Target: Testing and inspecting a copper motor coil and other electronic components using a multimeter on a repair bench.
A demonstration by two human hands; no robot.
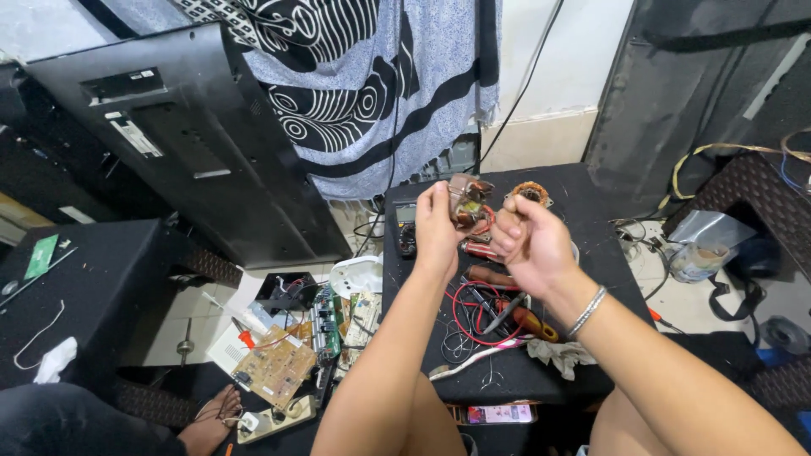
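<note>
A cluttered black-topped worktable [591,245] stands among loose circuit boards on the floor. Above its middle, the left hand [438,226] and right hand [530,241] both grip a small brown copper-wound coil part [467,201]. Red-handled screwdrivers [528,319] and tangled red and black wires [465,317] crowd the near edge.

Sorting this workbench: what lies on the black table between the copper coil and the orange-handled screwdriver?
In the head view, the right hand hovers there; a red-handled tool lies underneath.
</note>
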